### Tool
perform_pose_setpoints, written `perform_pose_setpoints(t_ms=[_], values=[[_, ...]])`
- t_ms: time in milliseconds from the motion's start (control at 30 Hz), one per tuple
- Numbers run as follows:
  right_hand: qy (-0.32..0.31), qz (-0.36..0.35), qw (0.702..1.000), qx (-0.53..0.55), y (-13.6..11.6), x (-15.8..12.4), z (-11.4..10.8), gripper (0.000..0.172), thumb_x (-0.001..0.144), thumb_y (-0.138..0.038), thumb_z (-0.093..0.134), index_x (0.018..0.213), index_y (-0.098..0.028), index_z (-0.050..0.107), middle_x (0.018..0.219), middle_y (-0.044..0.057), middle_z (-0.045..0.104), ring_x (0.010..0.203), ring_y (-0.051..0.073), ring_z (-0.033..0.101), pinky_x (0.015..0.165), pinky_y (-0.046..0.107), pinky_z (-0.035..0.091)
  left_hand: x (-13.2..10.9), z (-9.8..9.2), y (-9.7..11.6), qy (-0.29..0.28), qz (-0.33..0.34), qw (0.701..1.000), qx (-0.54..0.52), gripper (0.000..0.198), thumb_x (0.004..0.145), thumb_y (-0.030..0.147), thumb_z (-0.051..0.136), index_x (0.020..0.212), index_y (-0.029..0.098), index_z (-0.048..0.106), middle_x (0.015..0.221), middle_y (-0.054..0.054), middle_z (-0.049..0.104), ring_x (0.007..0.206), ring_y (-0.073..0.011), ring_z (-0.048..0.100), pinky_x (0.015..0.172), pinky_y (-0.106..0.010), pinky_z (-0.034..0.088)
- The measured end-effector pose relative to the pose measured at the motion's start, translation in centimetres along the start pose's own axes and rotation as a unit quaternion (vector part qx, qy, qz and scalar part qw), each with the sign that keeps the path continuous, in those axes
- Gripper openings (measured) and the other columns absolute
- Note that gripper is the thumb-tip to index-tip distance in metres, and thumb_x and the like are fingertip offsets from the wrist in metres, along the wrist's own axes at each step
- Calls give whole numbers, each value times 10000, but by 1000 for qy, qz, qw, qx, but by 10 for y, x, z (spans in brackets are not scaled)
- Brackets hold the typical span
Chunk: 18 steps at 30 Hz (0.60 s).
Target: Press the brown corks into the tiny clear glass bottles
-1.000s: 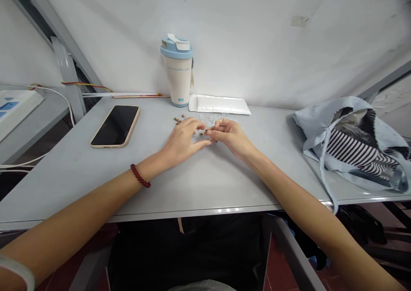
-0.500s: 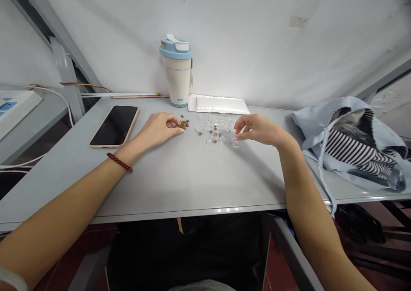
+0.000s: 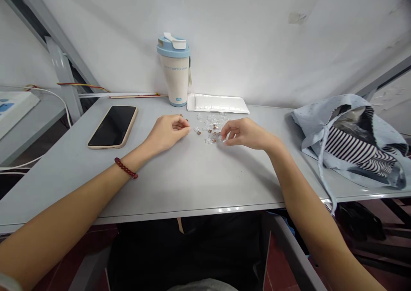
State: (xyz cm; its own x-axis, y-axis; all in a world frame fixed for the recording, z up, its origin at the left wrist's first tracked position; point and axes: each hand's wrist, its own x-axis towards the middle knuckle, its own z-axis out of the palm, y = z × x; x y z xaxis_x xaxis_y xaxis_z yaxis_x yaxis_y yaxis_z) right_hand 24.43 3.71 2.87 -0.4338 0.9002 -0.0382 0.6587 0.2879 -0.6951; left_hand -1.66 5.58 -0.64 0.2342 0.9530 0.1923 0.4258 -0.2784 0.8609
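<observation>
1. Through the head camera I see the clear plastic pieces (image 3: 215,120) scattered on the grey desk (image 3: 192,179), between my two hands, with a few small brown pieces (image 3: 199,133) among them.
2. My right hand (image 3: 245,133) is the nearer one: its fingertips are at the right edge of this scatter, so the pieces lie to its left, and some a little farther from me.
3. Its fingers are loosely curled; whether something is pinched there, I am not able to say.
4. My left hand (image 3: 170,130) is on the other side, with a narrow strip of bare desk before the scatter. Its thumb and fingers are bent toward each other, and their content is hidden.
5. Just behind these left fingers, a few more brown bits (image 3: 181,115) show.
6. The scatter is roundish; I find no clear long axis. The flat white packet (image 3: 221,104) lies behind it, lengthwise from left to right.
</observation>
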Motion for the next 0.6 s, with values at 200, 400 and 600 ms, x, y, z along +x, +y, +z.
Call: perform_pose_setpoints(t_ms=[200, 400, 600], values=[[57, -59, 977, 196, -16, 4, 27, 200, 725, -251, 759, 870, -189, 637, 900, 48, 707, 753, 170, 663, 698, 347, 522, -15, 19, 15, -97, -9, 986, -136, 200, 742, 344, 747, 831, 166, 730, 671, -20, 685, 631, -150, 638, 664, -325, 553], [60, -49, 936, 344, -19, 6, 33, 256, 737, -274, 774, 900, -188, 597, 907, 53, 725, 757, 167, 673, 741, 371, 542, -15, 18, 14, -69, -17, 974, -214, 209, 674, 316, 825, 790, 167, 735, 770, -38, 730, 716, -161, 669, 762, -359, 568], [32, -23, 901, 431, -18, 8, 32, 284, 733, -257, 783, 923, -198, 580, 891, 36, 728, 712, 135, 640, 751, 358, 503, -18, 19, 20, -56, -8, 977, -205, 205, 666, 309, 827, 777, 170, 725, 779, -37, 746, 747, -179, 691, 789, -381, 584]])
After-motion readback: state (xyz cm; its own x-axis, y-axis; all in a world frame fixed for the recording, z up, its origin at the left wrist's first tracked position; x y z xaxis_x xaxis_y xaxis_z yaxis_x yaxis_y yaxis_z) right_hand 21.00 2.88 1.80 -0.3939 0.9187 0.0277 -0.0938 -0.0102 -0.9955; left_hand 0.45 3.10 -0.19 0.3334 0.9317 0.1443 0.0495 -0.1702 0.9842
